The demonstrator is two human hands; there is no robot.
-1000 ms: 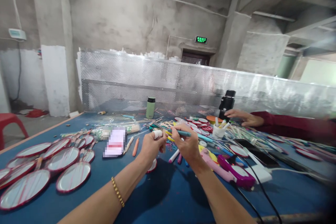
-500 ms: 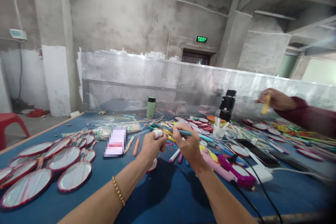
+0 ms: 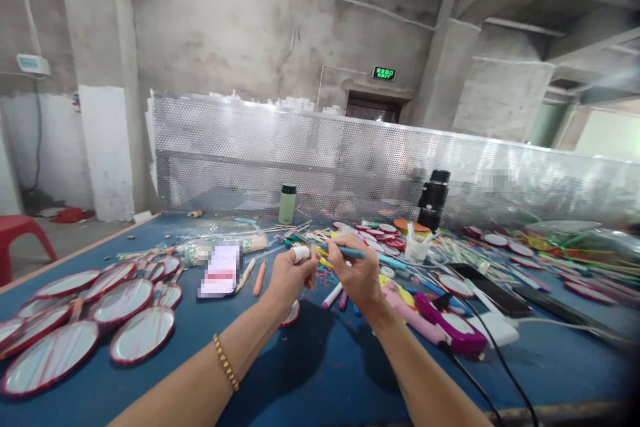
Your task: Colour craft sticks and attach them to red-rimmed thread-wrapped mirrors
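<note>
My left hand (image 3: 289, 277) is raised over the blue table (image 3: 320, 367), fingers closed around a thin wooden stick (image 3: 313, 265), with white tape on one fingertip. My right hand (image 3: 356, 273) meets it from the right, pinched on a teal pen-like tool (image 3: 350, 253) that points right. Both hands touch at the stick. A small red-rimmed round piece (image 3: 291, 314) lies on the table just under my left hand.
Several red-rimmed oval mirrors (image 3: 141, 335) lie at the left. A purple and pink glue gun (image 3: 440, 327) with a black cable sits to the right, beside a phone (image 3: 493, 290). A green bottle (image 3: 287, 204), a black bottle (image 3: 433, 199), a white cup (image 3: 416, 250) and scattered sticks fill the far side.
The other person's hand and red sleeve at the right rose from the table and then left the view. My own hands stayed nearly still.
</note>
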